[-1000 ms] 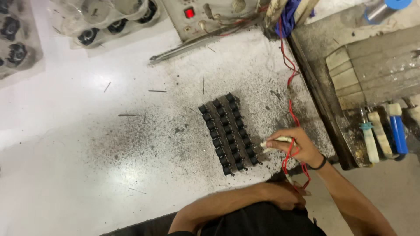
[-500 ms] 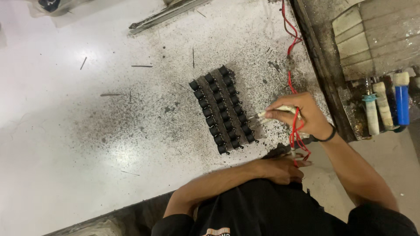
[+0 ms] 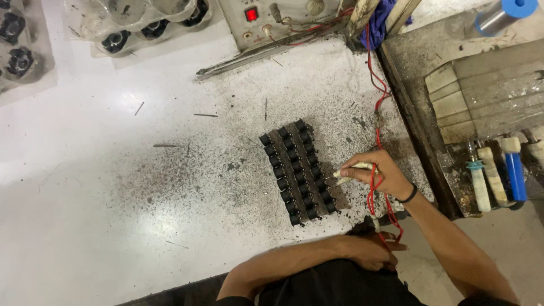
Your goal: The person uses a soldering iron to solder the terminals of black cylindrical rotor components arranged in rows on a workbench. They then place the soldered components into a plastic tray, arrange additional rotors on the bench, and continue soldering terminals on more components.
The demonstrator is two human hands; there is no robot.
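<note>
A block of several small black components [image 3: 297,171] in rows lies on the white, soot-speckled bench [image 3: 141,187]. My right hand [image 3: 379,173] grips a pale pen-like probe [image 3: 354,169] with a red wire [image 3: 375,102] trailing from it; the probe's tip touches the right side of the block. My left hand [image 3: 371,252] rests at the bench's near edge, against my body, fingers curled around the lower end of the red wire.
A grey control box with a red button [image 3: 266,17] stands at the back. Plastic trays with black round parts [image 3: 136,25] sit at the back left. A dirty wooden ledge [image 3: 476,102] with tubes and a blue-capped marker [image 3: 513,170] is on the right. Thin pins are scattered about.
The view has shifted so the control box and trays are back in sight. My right hand stays with the probe at the block's right side; my left hand has barely moved.
</note>
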